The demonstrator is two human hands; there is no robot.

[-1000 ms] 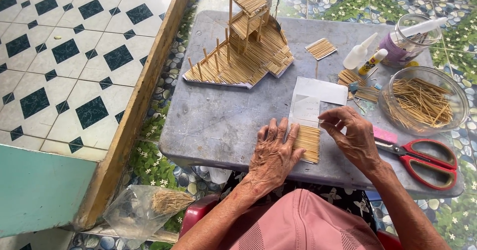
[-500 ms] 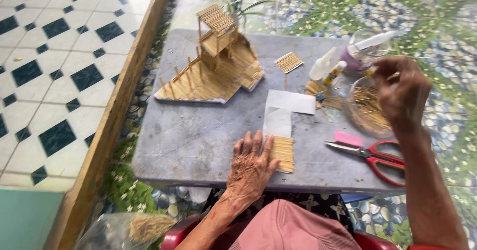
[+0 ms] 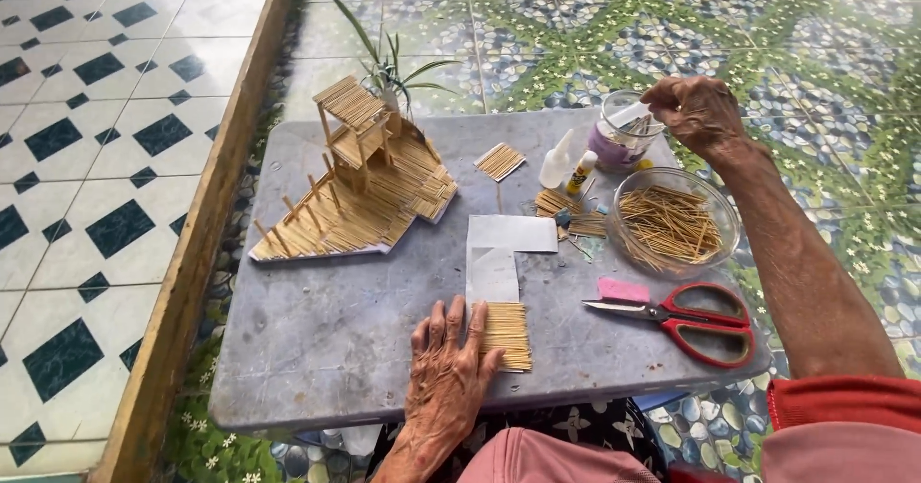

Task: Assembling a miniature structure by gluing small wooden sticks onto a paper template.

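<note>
My left hand (image 3: 448,373) lies flat on the grey table (image 3: 336,329), fingers spread, its fingertips resting on a small panel of glued toothpicks (image 3: 507,335). My right hand (image 3: 693,111) reaches to the far right over a clear jar (image 3: 624,136), fingers pinched at something thin sticking out of it; I cannot tell what. A clear bowl of loose toothpicks (image 3: 672,224) sits below that hand. White paper pieces (image 3: 501,250) lie just beyond the panel.
A toothpick model house on a stick deck (image 3: 360,190) stands at the table's back left, a potted plant (image 3: 389,66) behind it. Red-handled scissors (image 3: 686,317), a pink eraser (image 3: 624,289), a glue bottle (image 3: 557,160) and another small toothpick panel (image 3: 500,161) lie about.
My right hand has left the toothpick panel and moved up and right, past the bowl to the jar. My left hand stays on the panel. The view shifted toward the far side.
</note>
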